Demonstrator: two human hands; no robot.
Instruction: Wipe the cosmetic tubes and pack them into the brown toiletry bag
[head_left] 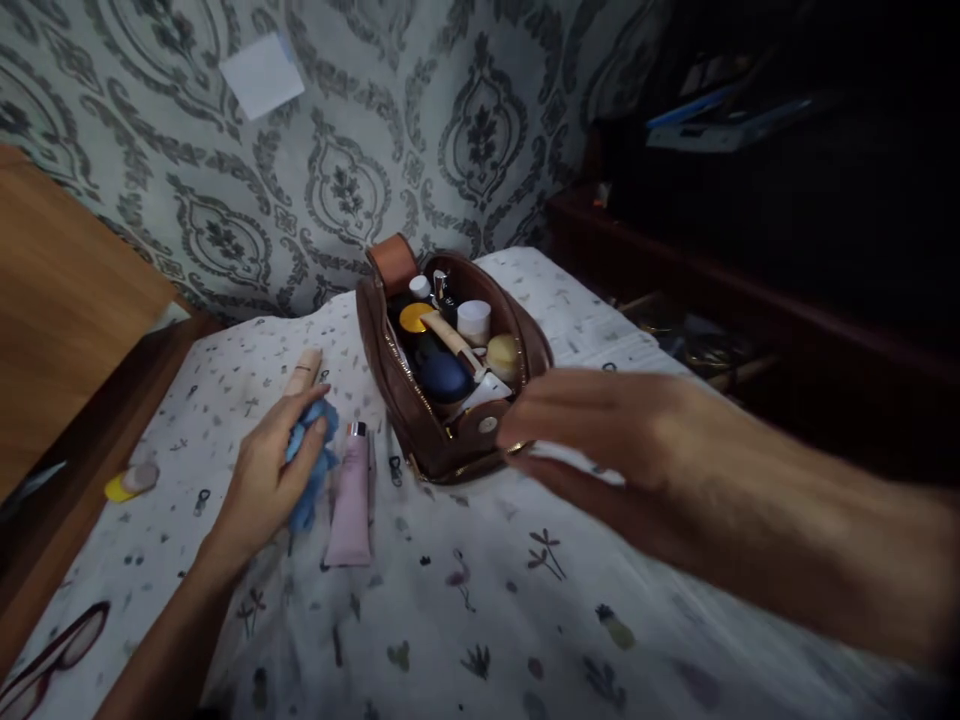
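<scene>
A brown cosmetic bag (390, 400) lies unzipped on the patterned cloth, filled with jars, tubes and bottles. Slightly blurred, my right hand (600, 430) reaches in from the right, its thumb and fingertips closing on the bag's near right edge by the zip. My left hand (262, 470) is wrapped round a crumpled blue cloth (322, 435), resting on the bed. Just right of that hand lies a pink tube (352, 505) with a silver cap. Beyond its fingers is a beige tube (303, 370). Inside the bag show a dark blue rounded item (445, 378) and a white-lidded jar (474, 322).
A small yellow-and-grey item (132, 483) lies at the left, with red-framed glasses (75, 640) nearer me. A wooden board edge (97, 430) borders the left side. Patterned wallpaper (345, 190) rises behind. Dark shelving (600, 240) stands at the right.
</scene>
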